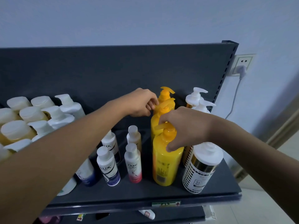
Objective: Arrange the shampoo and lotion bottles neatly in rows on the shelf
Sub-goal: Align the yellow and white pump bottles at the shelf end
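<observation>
Three yellow pump bottles stand one behind another on the dark shelf [145, 194]. My right hand [182, 126] grips the neck and pump of the front yellow bottle [165, 165]. My left hand [142, 102] pinches the pump spout of the middle yellow bottle [156, 122]. The back yellow bottle [165, 94] stands against the rear panel. To their left stand two small Dove bottles [133, 164] and Lux bottles [108, 167]. To the right is a row of white-pump bottles, the nearest [202, 167] with a gold and white label.
A cluster of white-capped bottles [32, 117] fills the shelf's left side, partly behind my left forearm. The shelf's right edge [233, 180] is close to the white-pump row. A wall socket with a plug [241, 68] is on the right. A lower shelf holds more items.
</observation>
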Tool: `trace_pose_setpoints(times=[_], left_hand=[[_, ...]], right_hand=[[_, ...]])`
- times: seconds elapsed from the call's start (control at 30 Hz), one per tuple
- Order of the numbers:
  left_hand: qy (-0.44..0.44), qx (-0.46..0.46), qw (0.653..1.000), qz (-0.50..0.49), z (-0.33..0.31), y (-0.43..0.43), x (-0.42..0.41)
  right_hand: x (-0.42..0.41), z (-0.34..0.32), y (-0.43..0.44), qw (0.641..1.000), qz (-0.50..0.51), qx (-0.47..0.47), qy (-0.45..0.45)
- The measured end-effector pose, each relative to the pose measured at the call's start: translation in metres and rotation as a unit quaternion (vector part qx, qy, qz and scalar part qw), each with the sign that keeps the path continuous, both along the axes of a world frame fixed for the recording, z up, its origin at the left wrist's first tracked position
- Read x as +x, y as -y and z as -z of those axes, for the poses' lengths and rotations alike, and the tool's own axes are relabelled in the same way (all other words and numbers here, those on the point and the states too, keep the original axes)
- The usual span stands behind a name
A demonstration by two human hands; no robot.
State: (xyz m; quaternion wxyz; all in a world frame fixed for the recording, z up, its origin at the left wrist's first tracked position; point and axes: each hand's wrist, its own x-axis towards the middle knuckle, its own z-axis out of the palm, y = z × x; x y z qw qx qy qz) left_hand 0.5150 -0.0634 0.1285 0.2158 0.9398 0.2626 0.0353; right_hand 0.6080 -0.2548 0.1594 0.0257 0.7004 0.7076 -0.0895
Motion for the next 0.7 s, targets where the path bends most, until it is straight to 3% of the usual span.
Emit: trace_pose_setpoints(times=[0.1, 0.27, 0.43, 0.7], left_hand=[[0.056, -0.013, 0.996, -0.073, 0.002, -0.016, 0.008], [0.132, -0.036, 0.988, -0.068, 0.018, -0.018, 0.036], [0.142, 0.002, 0.988, -0.066, 0.026, -0.012, 0.055], [0.12, 0.064, 0.984, -0.113, 0.021, -0.016, 0.054]], right_hand=[[0.009, -0.01, 0.01, 1.0, 0.022, -0.004, 0.008], [0.027, -0.023, 0.032, 0.998, 0.057, 0.01, -0.026], [0.039, -0.022, 0.045, 0.996, 0.081, 0.003, -0.038], [0.044, -0.014, 0.058, 0.993, 0.098, -0.069, 0.024]])
